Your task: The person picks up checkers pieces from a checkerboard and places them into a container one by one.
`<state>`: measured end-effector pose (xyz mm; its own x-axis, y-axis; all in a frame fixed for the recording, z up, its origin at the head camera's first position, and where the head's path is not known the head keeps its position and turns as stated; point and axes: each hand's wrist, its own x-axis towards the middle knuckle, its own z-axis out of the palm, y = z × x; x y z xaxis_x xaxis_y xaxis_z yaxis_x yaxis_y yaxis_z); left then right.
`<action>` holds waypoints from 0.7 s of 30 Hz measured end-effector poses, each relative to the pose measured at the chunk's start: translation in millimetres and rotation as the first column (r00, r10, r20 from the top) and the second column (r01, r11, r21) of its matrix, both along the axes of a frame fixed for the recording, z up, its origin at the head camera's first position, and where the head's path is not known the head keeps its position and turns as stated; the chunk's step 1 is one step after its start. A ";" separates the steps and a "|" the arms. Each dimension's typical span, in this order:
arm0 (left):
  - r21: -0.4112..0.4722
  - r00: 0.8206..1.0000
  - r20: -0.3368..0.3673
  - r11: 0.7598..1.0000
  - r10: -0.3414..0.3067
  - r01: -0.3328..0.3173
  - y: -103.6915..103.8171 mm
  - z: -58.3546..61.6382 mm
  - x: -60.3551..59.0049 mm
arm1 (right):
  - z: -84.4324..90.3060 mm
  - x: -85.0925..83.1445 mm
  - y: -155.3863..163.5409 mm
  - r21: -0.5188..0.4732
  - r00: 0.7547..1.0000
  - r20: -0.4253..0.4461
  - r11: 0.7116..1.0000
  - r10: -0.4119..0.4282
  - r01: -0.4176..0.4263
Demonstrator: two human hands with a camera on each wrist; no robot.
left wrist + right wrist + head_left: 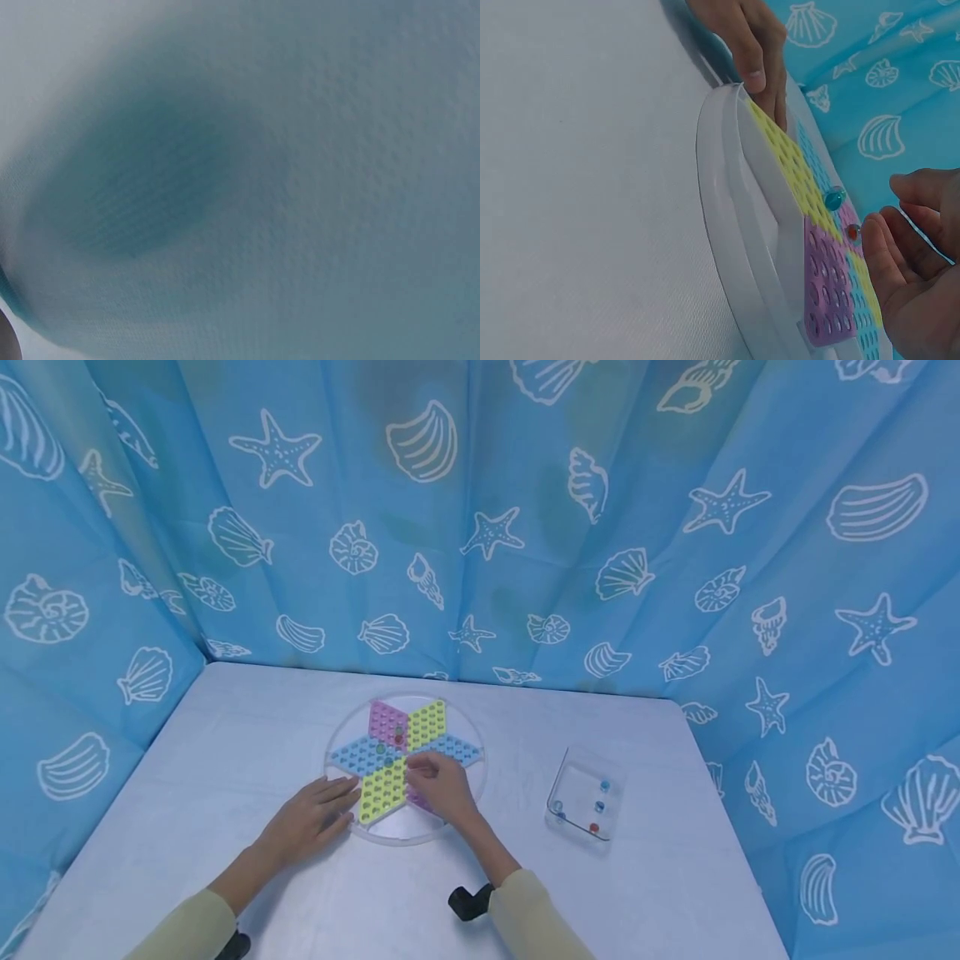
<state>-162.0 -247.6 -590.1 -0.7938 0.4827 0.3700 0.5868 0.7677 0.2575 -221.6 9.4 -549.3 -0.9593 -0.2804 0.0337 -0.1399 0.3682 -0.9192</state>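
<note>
A round clear board (390, 837) holds a star of pink, yellow and blue perforated diamonds on the white table (225, 752). My left hand (315, 814) rests with straight fingers on the board's left rim; its fingertips (754, 79) touch that rim (724, 225). My right hand (442, 785) hovers over the board's right half, fingers loosely curled, and I see nothing between them. In the right wrist view the right hand (919, 262) is beside a red marble (853, 232) and a teal marble (834, 198) seated in the board. The left wrist view is only blur.
A clear square tray (573, 777) with several marbles stands to the right of the board. Blue seashell-print curtains (480, 527) close in the table at the back and on both sides. A black strap (467, 903) shows at my right wrist.
</note>
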 end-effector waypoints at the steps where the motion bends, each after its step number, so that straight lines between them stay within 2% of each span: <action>1: 0.002 1.000 0.003 1.000 0.001 -0.001 0.0 -0.2 0.1 | 0.0 -1.3 -1.8 0.003 1.000 0.005 1.000 -0.002 0.002; 7: 0.000 1.000 0.020 1.000 0.009 -0.009 0.1 -0.4 1.0 | -3.8 -8.5 -10.9 0.021 0.999 0.037 1.000 -0.018 0.017; 17: -0.015 0.999 0.031 1.000 0.024 -0.024 -0.9 -2.2 -0.4 | -10.9 -20.3 -25.7 0.077 0.999 0.036 0.997 -0.032 0.029; 21: -0.006 1.000 0.008 1.000 0.018 -0.018 -1.6 -2.7 -0.7 | -11.9 -23.8 -31.4 0.120 0.998 0.051 0.992 -0.041 0.035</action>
<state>-162.7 -249.2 -592.8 -0.8056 0.4704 0.3602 0.5705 0.7798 0.2575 -245.4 -22.0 -561.2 -0.9688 -0.2428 -0.0493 -0.0757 0.4798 -0.8741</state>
